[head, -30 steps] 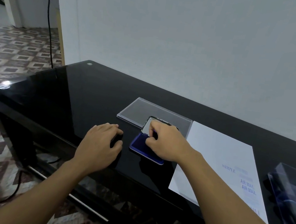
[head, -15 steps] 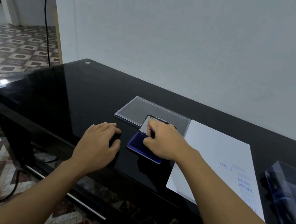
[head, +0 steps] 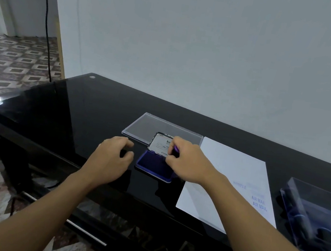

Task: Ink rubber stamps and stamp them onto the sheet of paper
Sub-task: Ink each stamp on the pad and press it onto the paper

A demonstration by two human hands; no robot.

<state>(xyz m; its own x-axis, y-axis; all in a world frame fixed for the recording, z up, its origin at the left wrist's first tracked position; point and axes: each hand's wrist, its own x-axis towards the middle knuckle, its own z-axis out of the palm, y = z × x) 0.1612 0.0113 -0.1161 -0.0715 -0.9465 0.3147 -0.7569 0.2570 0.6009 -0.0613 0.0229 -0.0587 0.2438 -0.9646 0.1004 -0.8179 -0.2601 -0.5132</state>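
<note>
Pinches, with the right hand [head: 186,164], a small purple stamp [head: 176,148] between thumb and curled fingers, just over the far right corner of the open ink pad [head: 152,166]. Differs from half a second ago by a slight lift: no longer hides the stamp under low knuckles, now bares a sliver of purple and more of the printed label inside the raised lid [head: 160,144]. Curls the left hand [head: 112,158] looser than before on the black table [head: 72,111], at 9 o'clock of the pad (cannot tell whether something dark sits under those fingers or only glossy tabletop). Buries most of the stamp in the grip, so leaves its long axis and facing unreadable. Lays the pad's long axis roughly from 9 to 3 o'clock, right end a little nearer, lid standing up from the far edge, label toward the person. Places the sheet of paper [head: 227,177] at 3 o'clock, just beside the pad, long axis about 12 to 6, blue AIR MAIL prints [head: 259,204] near its right edge. Sets a clear flat tray [head: 160,127] at 12 o'clock, behind the lid, and a clear box [head: 316,214] with dark shapes inside at 3 o'clock, beyond the sheet.
</note>
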